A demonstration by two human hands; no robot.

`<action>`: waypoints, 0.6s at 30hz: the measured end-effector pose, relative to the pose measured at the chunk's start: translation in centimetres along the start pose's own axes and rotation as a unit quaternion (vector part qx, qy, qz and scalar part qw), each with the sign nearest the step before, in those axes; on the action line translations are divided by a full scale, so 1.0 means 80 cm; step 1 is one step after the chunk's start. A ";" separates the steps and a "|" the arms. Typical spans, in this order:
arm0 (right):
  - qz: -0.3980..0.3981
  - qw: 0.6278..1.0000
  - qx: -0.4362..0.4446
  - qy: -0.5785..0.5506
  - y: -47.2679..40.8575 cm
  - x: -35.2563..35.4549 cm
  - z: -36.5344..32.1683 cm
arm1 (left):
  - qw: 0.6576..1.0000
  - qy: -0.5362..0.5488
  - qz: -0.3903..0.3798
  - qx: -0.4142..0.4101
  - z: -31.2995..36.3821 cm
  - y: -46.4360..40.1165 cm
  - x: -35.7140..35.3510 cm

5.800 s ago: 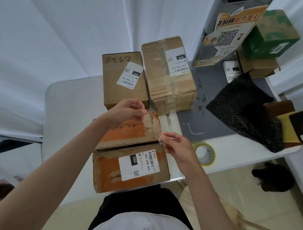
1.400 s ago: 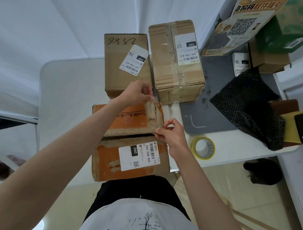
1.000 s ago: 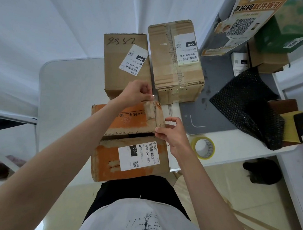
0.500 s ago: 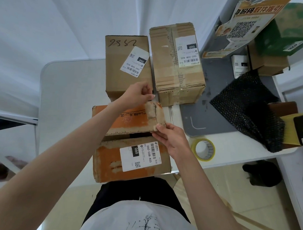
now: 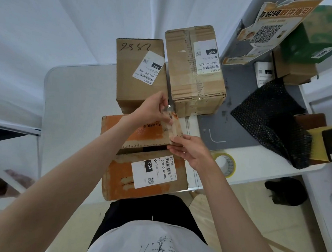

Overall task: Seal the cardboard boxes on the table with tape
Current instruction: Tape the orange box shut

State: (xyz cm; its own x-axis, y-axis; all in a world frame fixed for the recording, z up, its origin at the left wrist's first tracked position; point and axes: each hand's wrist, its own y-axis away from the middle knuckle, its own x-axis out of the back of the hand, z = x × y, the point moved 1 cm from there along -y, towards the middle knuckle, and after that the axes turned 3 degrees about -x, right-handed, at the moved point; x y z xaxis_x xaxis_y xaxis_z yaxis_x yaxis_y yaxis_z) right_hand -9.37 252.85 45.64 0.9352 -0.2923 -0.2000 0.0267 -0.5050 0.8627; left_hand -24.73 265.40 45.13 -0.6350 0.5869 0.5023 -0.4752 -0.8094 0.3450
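Hidden: a strip of clear tape between the hands is too faint to make out; a small glint shows at the left fingertips, and the right end of the orange box's far flap is covered by both hands.
Left hand (image 5: 155, 109): grip pinched together at the far right corner of the orange box (image 5: 139, 155), fingers curled; what it pinches is unclear.
Right hand (image 5: 191, 152): fingers fairly straight, thumb and fingertips touching the flap's near right edge.
Orange box: at the desk's (image 5: 73, 102) near edge, worn orange print, torn paper patches, a white shipping label on the near flap, a dark gap between the two flaps.
Tape roll (image 5: 225, 164): yellowish ring lying flat on the desk, just right of the right wrist.
Around: two plain brown boxes (image 5: 137, 74) (image 5: 195, 72) behind, side by side, both labelled; the right one is ribbed and taped.
Right side: black bubble wrap (image 5: 270, 122) on a grey mat (image 5: 241, 92); a green box (image 5: 315, 36) beyond, partly cut off.
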 end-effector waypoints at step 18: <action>-0.020 0.999 -0.014 0.027 -0.014 0.001 0.000 | 0.985 0.100 0.135 -0.043 -0.014 0.001 -0.005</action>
State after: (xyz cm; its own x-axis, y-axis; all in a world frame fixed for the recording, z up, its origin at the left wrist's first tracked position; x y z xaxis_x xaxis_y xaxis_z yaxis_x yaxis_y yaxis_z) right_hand -9.37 253.36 44.68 0.9508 -0.2279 -0.2098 0.0735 -0.4921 0.8675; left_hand -25.19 265.14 44.03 -0.8485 0.3503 0.3966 -0.3177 -0.9367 0.1475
